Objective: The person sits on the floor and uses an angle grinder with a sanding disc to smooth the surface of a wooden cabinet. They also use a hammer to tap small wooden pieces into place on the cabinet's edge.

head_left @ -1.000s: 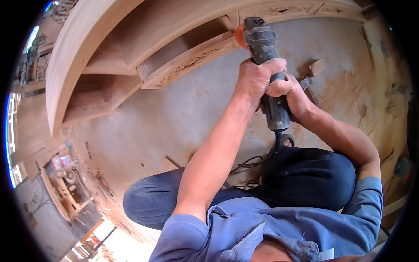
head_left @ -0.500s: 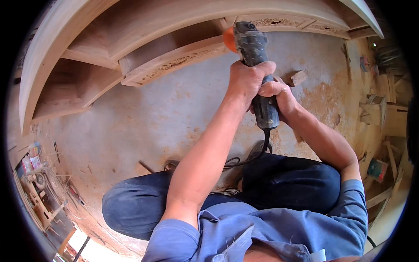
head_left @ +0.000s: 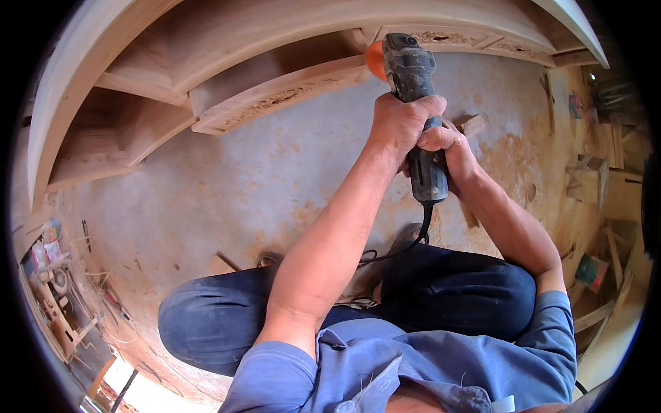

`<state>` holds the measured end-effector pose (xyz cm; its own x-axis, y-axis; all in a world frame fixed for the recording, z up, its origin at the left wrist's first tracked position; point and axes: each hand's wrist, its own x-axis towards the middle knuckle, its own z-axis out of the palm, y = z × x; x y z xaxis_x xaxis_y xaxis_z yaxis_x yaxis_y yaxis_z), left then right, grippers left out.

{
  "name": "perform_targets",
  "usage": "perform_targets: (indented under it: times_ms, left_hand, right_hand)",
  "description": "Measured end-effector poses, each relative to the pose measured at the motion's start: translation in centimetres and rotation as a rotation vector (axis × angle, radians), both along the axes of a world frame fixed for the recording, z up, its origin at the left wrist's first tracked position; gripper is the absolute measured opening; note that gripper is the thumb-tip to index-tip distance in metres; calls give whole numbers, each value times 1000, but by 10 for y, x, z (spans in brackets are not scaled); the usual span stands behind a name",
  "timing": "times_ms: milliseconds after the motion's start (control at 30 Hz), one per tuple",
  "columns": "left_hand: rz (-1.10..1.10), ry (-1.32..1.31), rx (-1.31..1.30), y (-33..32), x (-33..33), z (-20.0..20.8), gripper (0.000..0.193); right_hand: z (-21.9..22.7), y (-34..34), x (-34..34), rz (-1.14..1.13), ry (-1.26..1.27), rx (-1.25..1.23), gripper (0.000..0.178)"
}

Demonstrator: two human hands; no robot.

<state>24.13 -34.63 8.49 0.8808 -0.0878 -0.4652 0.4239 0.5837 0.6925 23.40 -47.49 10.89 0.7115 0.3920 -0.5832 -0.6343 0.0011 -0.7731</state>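
Note:
Both my hands are wrapped around a dusty black angle grinder (head_left: 412,69) with an orange disc (head_left: 375,60) at its head. My left hand (head_left: 406,122) grips the body just below the head. Lower down, my right hand (head_left: 451,153) is closed round the handle, its fingers partly hidden behind the tool. The disc sits against or very near the lower edge of a pale wooden furniture piece (head_left: 275,96) with carved panels; whether it touches I cannot tell. From the grinder's bottom end a black cord (head_left: 425,224) runs down between my knees.
A small wood block (head_left: 473,125) lies on the dusty concrete floor (head_left: 227,186) right of the grinder. Wooden offcuts (head_left: 589,180) stand along the right side. Tools and scraps (head_left: 65,303) lie at the far left. My bent knees (head_left: 454,289) are close below my arms.
Both hands have shifted slightly to the right with the angle grinder, along the furniture's lower edge. My grip looks the same.

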Motion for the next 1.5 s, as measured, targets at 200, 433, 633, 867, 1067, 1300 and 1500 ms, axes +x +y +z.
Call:
perform_targets:
  times_ms: [200, 433, 633, 867, 1067, 1300, 1500]
  left_hand:
    - [-4, -32, -4, 1, 2, -2, 18]
    - [141, -32, -9, 39, -26, -3, 30]
    - [305, 25, 62, 95, -67, -1, 25]
    - [370, 88, 119, 130, -89, 8, 26]
    - [151, 33, 88, 93, -61, -3, 32]
    - [202, 41, -1, 99, -61, -1, 25]
    - [401, 79, 66, 160, -99, 1, 23]
  right_hand:
    - [2, 1, -3, -58, 34, -29, 46]
    - [7, 42, -5, 173, -22, -35, 49]
    - [3, 103, -22, 306, -40, 21, 49]
    - [-2, 137, -33, 329, 31, 68, 76]
    - [0, 93, -30, 211, 60, 12, 49]
    - [6, 103, -31, 211, 121, 0, 47]
    - [-7, 168, -43, 354, 136, 19, 51]
